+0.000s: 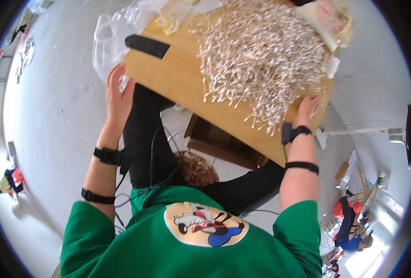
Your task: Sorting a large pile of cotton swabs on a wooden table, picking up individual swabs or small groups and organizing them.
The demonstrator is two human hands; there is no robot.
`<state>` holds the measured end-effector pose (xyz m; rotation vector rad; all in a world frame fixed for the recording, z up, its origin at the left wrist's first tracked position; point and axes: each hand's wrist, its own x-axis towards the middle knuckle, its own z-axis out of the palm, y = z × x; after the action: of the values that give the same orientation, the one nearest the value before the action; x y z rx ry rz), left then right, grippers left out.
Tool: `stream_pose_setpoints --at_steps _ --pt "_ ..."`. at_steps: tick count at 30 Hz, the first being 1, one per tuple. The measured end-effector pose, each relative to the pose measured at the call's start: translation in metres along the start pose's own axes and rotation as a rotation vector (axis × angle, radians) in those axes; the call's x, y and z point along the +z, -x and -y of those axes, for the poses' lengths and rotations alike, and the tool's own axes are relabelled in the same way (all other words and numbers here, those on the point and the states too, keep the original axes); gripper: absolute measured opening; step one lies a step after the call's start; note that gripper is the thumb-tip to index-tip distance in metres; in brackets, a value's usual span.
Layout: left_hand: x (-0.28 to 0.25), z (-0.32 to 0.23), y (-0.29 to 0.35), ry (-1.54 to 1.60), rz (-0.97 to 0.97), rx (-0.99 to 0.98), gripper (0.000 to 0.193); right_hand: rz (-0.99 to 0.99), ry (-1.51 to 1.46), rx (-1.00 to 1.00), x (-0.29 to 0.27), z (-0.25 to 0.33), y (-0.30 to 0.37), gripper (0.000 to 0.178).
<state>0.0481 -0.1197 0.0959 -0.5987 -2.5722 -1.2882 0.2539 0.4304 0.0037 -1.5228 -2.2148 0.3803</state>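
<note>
Curling at the right edge of the table (182, 76), the right hand (309, 110) rests beside the pile; I cannot tell whether its fingers pinch anything. The left hand (117, 95) is just off the near left corner, thumb apart from the fingers, with something whitish showing in the gap, held or merely behind it, I cannot say. The swabs (263, 58) lie loose in a broad heap, from the far edge down toward the near right corner, sticks pointing every way. Beyond the left hand, a clear bag (105, 44) hangs at the left edge, near a black strip (147, 46); a cloth sack (330, 21) sits by the far right corner. This looks like sorting, between two pickups; the next move probably calls for a light fingertip pinch at the heap's near fringe, squaring sticks without dragging others.
</note>
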Motion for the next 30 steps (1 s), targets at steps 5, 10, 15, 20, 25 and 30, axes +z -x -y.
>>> stream_pose_setpoints --at_steps 5,10,15,20,25,30 --pt "0.029 0.032 -0.003 0.142 -0.143 -0.331 0.042 0.052 -0.099 -0.057 -0.025 -0.020 0.062 0.039" --pt "0.098 0.055 -0.025 -0.291 -0.299 -0.222 0.056 0.139 -0.181 -0.039 -0.044 -0.016 0.108 0.041" --pt "0.149 0.024 -0.053 -0.380 -0.172 -0.359 0.059 0.065 -0.171 -0.072 -0.061 0.001 0.121 0.040" --pt "0.173 0.015 -0.059 -0.441 -0.107 -0.434 0.055 0.148 -0.194 -0.508 -0.074 0.091 0.118 0.028" --pt "0.175 0.006 -0.062 -0.559 -0.018 -0.413 0.051 0.232 -0.154 -0.814 -0.054 0.180 0.097 0.034" --pt "0.175 -0.006 -0.068 -0.642 0.062 -0.478 0.050 0.151 0.125 -1.135 -0.024 0.219 0.066 0.040"
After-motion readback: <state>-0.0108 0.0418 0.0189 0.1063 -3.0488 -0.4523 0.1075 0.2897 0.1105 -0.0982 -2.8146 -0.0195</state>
